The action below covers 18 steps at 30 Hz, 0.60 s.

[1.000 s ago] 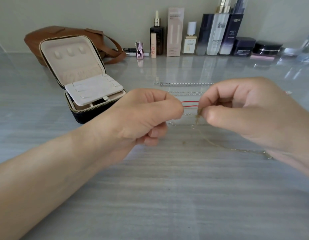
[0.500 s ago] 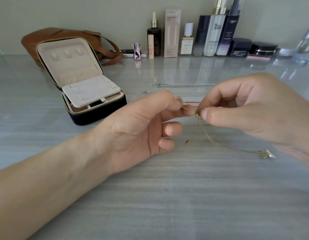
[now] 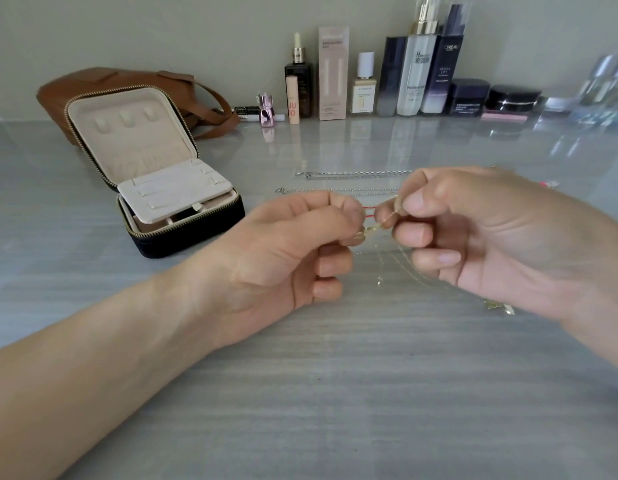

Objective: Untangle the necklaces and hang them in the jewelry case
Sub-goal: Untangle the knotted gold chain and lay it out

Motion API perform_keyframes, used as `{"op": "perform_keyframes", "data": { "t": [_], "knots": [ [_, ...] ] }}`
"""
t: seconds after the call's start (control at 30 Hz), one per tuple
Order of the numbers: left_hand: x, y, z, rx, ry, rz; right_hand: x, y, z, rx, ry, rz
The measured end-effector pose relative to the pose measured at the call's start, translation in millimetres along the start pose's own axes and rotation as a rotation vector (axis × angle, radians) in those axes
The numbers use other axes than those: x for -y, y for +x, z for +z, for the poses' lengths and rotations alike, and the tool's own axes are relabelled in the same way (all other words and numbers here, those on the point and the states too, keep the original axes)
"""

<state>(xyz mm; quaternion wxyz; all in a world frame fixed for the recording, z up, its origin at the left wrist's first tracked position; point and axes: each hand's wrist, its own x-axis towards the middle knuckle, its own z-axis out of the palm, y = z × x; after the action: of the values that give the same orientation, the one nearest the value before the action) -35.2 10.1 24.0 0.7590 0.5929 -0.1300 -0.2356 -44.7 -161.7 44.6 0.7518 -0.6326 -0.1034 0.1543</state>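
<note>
Both hands are working just right of the open jewelry case (image 3: 190, 237), and they are crowding closer together than half a second ago. The left hand (image 3: 293, 251) is pinching the gold necklace (image 3: 373, 228) between thumb and forefinger. Its lower fingers are now curling into the palm, where a moment back they were hanging looser. The right hand (image 3: 491, 237) is pinching the same chain just beside that grip, its other fingers tucking under. The short stretch between the two pinches is looking taut. Whether they are picking at the clasp or a knot I cannot tell, as it is too fine to see.

The rest of the chain is drooping below the right hand. The pendant (image 3: 494, 304), farthest from the case, is blurring, so it seems to be shifting rather than lying still as before. A red cord (image 3: 368, 210) is showing in the gap between the hands. Two silver chains (image 3: 352, 174) are lying straight on the table (image 3: 335, 393), right of the case and farther back.

The case lid is standing open with its pegs bare, so nothing is hanging yet. I'm reading this as the gold one being teased free of the red, with the carry left to the lid yet to come.
</note>
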Motion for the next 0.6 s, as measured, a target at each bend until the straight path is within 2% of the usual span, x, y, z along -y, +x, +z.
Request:
{"op": "perform_keyframes", "data": {
  "t": [0.1, 0.33, 0.6],
  "knots": [
    [1.4, 0.3, 2.9, -0.041, 0.108, 0.055, -0.5, 1.1, -0.3, -0.037, 0.062, -0.013],
    [-4.2, -2.8, 5.5, -0.183, 0.543, 0.289, -0.4, 1.0, -1.0, -0.06, 0.069, 0.001],
    [-4.4, -3.7, 2.4, -0.235, 0.612, 0.323, -1.3, 1.7, -6.1, -0.027, -0.18, -0.039]
  ]
}}
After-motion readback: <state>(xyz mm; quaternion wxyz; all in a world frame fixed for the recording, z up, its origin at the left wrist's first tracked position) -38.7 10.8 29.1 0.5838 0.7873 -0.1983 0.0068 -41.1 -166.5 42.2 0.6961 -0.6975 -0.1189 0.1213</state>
